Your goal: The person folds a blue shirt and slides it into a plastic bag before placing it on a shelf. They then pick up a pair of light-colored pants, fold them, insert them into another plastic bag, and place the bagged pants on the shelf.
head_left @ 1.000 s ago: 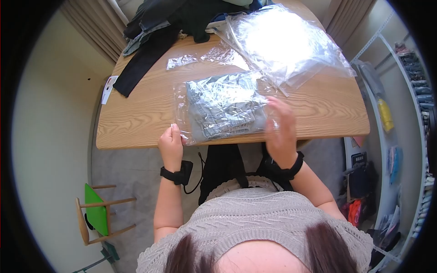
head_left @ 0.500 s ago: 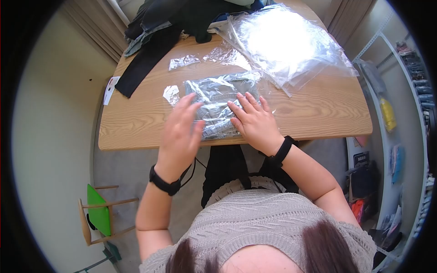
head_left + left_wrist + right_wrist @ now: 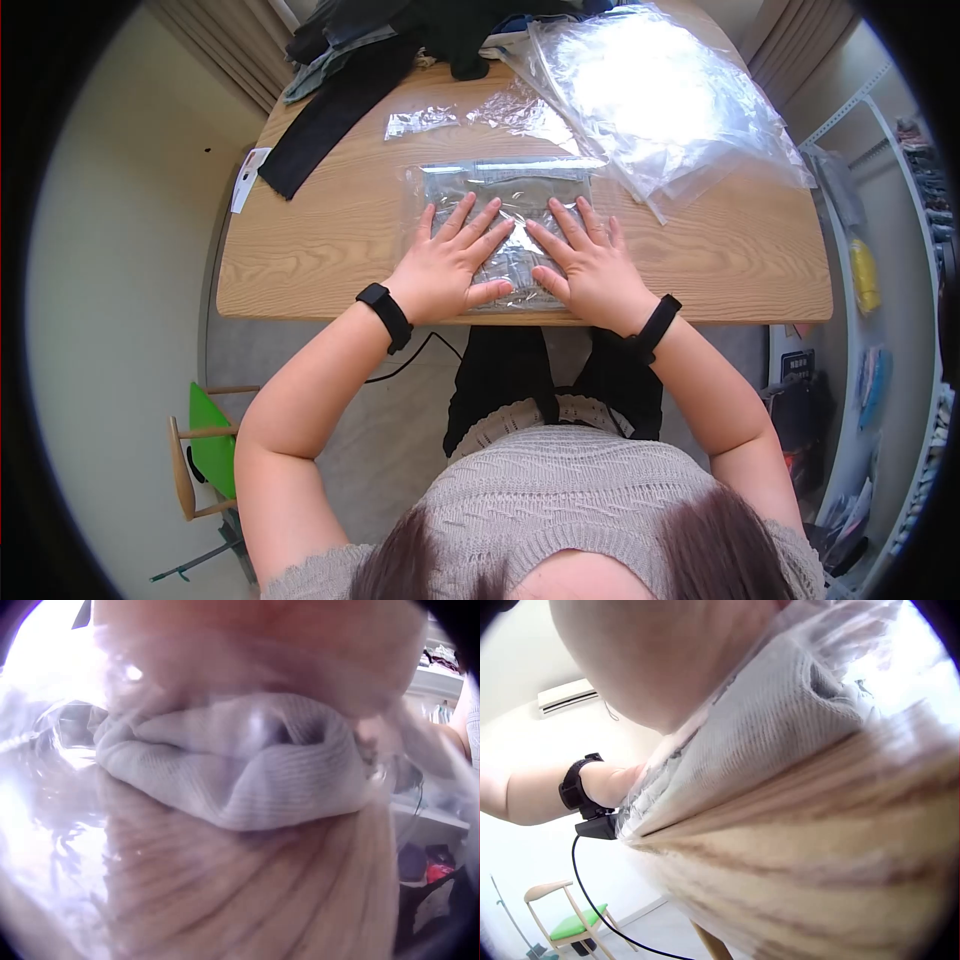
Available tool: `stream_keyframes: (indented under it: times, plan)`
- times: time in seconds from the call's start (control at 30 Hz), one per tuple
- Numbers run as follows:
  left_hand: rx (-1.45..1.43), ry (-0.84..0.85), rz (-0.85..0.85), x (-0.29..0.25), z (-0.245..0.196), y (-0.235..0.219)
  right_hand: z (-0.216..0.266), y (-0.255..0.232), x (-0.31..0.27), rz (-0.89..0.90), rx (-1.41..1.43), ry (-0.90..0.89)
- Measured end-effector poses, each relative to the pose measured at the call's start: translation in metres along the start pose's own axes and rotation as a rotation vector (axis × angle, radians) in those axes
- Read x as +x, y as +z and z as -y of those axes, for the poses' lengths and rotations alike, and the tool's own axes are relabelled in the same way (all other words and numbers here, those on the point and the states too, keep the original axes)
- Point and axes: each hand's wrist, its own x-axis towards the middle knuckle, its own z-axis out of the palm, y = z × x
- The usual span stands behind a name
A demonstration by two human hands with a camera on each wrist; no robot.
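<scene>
A folded grey-green garment [image 3: 530, 190] lies flat inside a clear plastic bag [image 3: 412, 190] at the table's near edge. My left hand [image 3: 452, 258] presses on the bag's left half with fingers spread. On its right half rests my right hand [image 3: 592, 262], palm down, fingers splayed as well. The two hands slant towards each other, thumbs near the bag's lower part. In the left wrist view, the ribbed folded edge of the garment [image 3: 300, 784] shows under the palm through the plastic. From the right wrist, the same ribbed knit [image 3: 757, 712] appears below the hand.
A stack of shiny clear bags [image 3: 660, 100] covers the table's back right. Small plastic pieces [image 3: 422, 121] lie behind the bag. Dark clothes [image 3: 350, 110] are heaped at the back left, beside a white tag [image 3: 248, 180]. Shelves [image 3: 850, 240] stand right, a green-seated chair [image 3: 210, 440] left.
The left hand has let go of the bag's lower left corner and moved onto its top. The right hand has come from the bag's right side to lie flat on it. The bag looks flatter.
</scene>
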Motion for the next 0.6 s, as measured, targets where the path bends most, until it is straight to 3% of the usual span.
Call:
stream_keyframes:
  times: [0.4,0.6]
  plan:
    - [-0.286,-0.015,0.242,0.012,0.011,-0.007,-0.007,0.0,0.007,0.091,0.127,0.005]
    - [-0.357,-0.011,0.279,0.014,0.018,-0.003,-0.006,-0.009,0.01,0.162,0.091,0.004]
